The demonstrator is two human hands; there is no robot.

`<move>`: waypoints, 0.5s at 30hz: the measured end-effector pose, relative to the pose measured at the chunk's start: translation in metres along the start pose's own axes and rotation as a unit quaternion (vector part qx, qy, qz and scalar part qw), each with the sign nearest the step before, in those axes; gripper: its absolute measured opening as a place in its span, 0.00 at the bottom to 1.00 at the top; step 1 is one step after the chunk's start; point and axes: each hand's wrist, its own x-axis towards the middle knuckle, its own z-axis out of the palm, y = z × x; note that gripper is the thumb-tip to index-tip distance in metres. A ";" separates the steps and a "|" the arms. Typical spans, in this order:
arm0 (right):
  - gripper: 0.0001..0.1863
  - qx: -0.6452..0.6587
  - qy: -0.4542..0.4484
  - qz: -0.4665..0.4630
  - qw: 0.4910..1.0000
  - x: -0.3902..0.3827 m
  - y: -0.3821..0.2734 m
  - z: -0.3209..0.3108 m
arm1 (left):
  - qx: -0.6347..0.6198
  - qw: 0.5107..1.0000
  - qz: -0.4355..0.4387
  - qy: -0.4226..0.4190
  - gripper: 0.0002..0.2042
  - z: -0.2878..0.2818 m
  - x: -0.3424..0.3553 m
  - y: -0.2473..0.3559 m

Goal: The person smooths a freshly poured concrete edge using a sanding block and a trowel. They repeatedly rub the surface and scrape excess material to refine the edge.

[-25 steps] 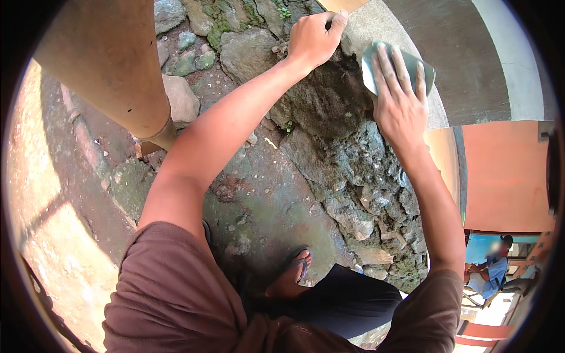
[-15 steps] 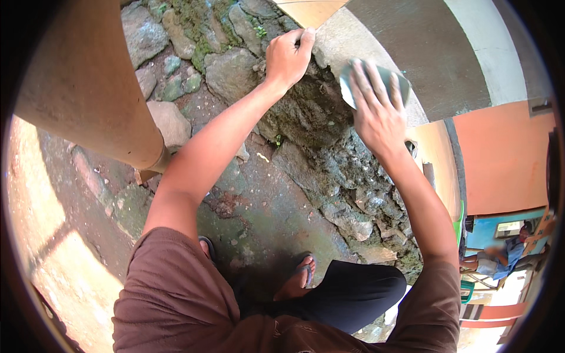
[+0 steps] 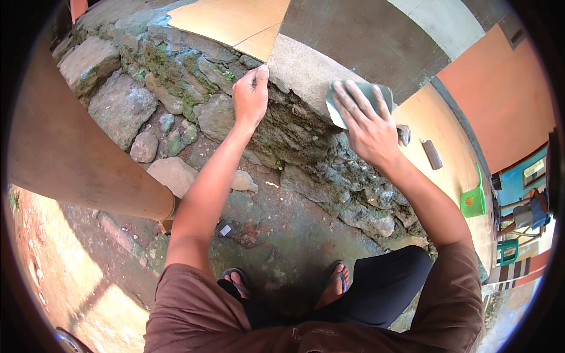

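On the cement ledge (image 3: pixel 300 73), right hand (image 3: pixel 368 126) lies spread flat over the grey sheet (image 3: pixel 359 100), left hand (image 3: pixel 250 97) gripping the edge just beside it.

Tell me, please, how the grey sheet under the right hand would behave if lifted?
The grey sheet looks thin and lies flat under the right hand on the concrete ledge, so it is probably light and likely flexible, not fragile.

Probably a house yard: stone footing (image 3: pixel 176 88), tiled terrace (image 3: pixel 229 20).
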 end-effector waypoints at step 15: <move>0.31 -0.019 0.036 0.027 0.999 0.020 0.011 -0.009 | 0.002 0.999 0.024 0.047 0.22 0.007 0.001 0.005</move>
